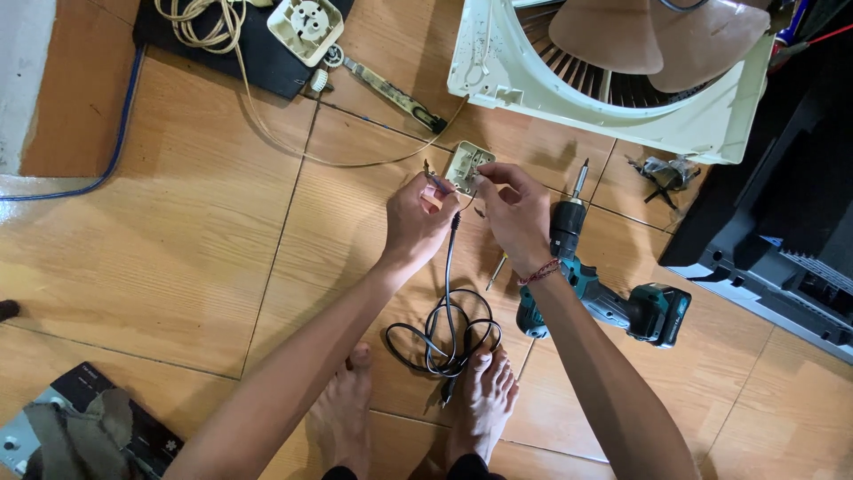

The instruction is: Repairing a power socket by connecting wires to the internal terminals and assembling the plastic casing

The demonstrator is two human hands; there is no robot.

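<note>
The black cord runs from a loose coil lying on the tiled floor between the person's bare feet up to the two hands, which meet over the middle of the floor. The left hand is closed around the cord's upper end and a small tool with an orange handle. The right hand has its fingers pinched together at the edge of a small white switch box, which lies on the floor just below the lower rim of a large white fan housing. A thin cream wire leads from the box toward the far left corner, where a white socket sits on a dark mat.

Just beside the right wrist lies a teal and black cordless drill, its bit pointing at the fan housing; a small screwdriver rests between the drill and the cord. A dark appliance closes off the right edge. The left half of the floor lies open, with only a blue cable along its left edge.
</note>
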